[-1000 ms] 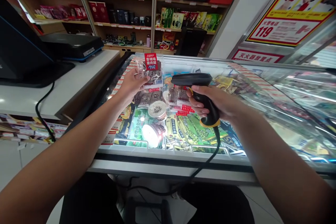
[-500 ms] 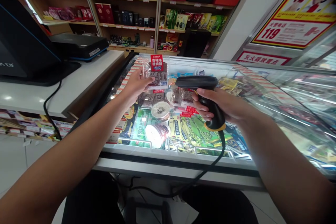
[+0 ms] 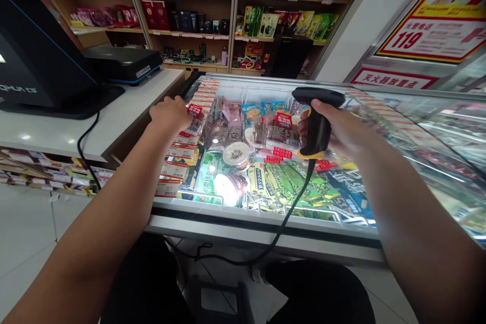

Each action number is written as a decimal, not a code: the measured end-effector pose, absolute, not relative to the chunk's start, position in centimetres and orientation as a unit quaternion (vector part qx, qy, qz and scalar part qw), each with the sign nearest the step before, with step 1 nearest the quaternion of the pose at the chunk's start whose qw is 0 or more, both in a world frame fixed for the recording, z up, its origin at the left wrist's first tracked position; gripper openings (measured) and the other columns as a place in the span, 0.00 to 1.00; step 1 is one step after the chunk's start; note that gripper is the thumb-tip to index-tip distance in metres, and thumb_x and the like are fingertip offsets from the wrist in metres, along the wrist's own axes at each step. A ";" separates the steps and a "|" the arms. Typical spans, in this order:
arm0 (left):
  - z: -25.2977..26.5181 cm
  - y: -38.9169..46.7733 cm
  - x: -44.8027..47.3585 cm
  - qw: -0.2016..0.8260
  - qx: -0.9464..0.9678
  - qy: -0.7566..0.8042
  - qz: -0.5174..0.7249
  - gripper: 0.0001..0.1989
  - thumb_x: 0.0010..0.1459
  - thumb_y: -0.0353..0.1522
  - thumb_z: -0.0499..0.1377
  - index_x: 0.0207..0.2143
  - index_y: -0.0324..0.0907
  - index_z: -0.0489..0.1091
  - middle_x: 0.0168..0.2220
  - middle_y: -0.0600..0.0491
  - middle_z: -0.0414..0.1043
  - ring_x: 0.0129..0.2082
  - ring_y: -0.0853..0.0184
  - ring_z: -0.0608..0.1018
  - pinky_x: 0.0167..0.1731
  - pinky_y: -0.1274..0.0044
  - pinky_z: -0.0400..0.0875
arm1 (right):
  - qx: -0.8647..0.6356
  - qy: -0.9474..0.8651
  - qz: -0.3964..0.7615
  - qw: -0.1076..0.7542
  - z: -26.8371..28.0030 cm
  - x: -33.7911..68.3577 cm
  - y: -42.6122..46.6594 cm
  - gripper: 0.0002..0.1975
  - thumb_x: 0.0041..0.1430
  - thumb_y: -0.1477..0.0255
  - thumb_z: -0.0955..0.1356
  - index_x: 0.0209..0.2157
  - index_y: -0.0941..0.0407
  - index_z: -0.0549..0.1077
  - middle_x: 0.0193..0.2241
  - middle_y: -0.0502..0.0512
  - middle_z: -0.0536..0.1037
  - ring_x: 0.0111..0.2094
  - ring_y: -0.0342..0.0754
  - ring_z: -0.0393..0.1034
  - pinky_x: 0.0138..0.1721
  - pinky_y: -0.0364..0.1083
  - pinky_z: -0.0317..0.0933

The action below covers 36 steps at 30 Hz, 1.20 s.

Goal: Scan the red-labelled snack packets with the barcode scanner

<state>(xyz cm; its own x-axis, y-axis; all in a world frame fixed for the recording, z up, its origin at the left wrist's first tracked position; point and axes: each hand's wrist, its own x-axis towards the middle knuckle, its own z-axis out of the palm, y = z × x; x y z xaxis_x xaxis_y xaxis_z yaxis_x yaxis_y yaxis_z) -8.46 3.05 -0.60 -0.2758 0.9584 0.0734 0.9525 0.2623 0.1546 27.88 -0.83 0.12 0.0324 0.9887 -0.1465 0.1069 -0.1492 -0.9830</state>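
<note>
Above the chest freezer (image 3: pixel 212 231), the right hand (image 3: pixel 336 129) grips a barcode scanner (image 3: pixel 319 124) — fingers wrapped; the left hand (image 3: pixel 170 114) (finger closure indeterminable) adjoins a red-labelled packet (image 3: pixel 195 117).

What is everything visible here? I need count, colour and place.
Scanner: one, black and yellow, right of centre.
Red-labelled packets: several, clear, left and centre.
Display case: count unclear, white, centre.
Tubs: two, pale, display case.
Pouches: many, mostly green, display case.
Counter: one, white, left.
Terminal: one, black, counter.
Scale: one, black, counter.
Shelved goods: many, mixed, background.
Signs: two, partly red, right.
Left hand: one, bare, by packet.
Right hand: one, bare, around scanner.
Legs: two, in black, bottom.
</note>
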 end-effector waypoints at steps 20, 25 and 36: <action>-4.2 -1.4 3.1 0.456 0.686 0.480 0.301 0.21 0.66 0.39 0.62 0.56 0.38 0.69 0.59 0.39 0.74 0.53 0.55 0.78 0.51 0.65 0.74 | -0.609 -0.509 0.420 0.440 -0.5 26.7 -1.1 0.19 0.61 0.52 0.73 0.38 0.54 0.79 0.38 0.65 0.81 0.38 0.59 0.78 0.35 0.54 0.74; -4.0 -1.6 4.0 0.477 0.618 0.521 0.345 0.30 0.61 0.34 0.67 0.63 0.33 0.65 0.54 0.37 0.78 0.46 0.57 0.82 0.43 0.68 0.73 | -0.591 -0.541 0.436 0.409 0.1 25.1 -2.4 0.22 0.60 0.51 0.72 0.44 0.55 0.81 0.41 0.64 0.82 0.37 0.59 0.78 0.30 0.55 0.75; -6.0 -0.4 3.8 0.401 0.610 0.531 0.430 0.30 0.59 0.37 0.69 0.62 0.36 0.71 0.46 0.42 0.80 0.30 0.67 0.78 0.27 0.75 0.67 | -0.559 -0.633 0.360 0.397 -1.1 24.4 -3.3 0.29 0.59 0.45 0.71 0.48 0.55 0.79 0.34 0.62 0.79 0.33 0.57 0.77 0.30 0.53 0.74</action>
